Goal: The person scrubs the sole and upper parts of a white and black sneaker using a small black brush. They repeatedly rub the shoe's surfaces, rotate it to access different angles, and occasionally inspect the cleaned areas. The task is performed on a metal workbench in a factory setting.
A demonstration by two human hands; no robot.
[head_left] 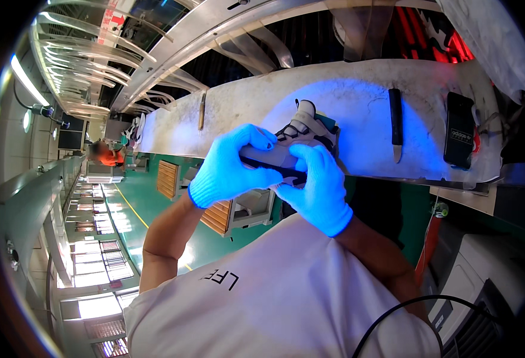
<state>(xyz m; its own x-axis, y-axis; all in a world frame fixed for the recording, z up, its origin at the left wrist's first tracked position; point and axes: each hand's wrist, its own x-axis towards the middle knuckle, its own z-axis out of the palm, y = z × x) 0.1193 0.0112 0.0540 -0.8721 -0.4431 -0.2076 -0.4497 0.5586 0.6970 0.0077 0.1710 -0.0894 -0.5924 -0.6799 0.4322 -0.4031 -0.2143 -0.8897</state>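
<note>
Blue knitted gloves cover both hands, which meet at the middle of the frame around a grey and white shoe. The left hand is curled over the near side of the shoe, fingers bent across its upper and pressed against the dark sole edge. The right hand is closed around the shoe from below and to the right, its thumb and fingers clamped on the sole, so both hands have a firm hold of it. The shoe lies on its side just above the knuckles, its laced collar pointing toward the upper centre of the frame, in front of the near edge of a long pale workbench.

That bench runs across the upper half of the picture and is washed in blue light around the shoe. Right of the shoe on the bench lies a dark-handled knife-like tool, and further right a flat black object. Toward the upper left of the bench lies a slim brownish stick-shaped tool.

Bare forearms lead down from the gloves to a white shirt filling the lower centre. A black cable curves across the lower right. At the left edge, far off, another person in orange is seen beside a green floor.
</note>
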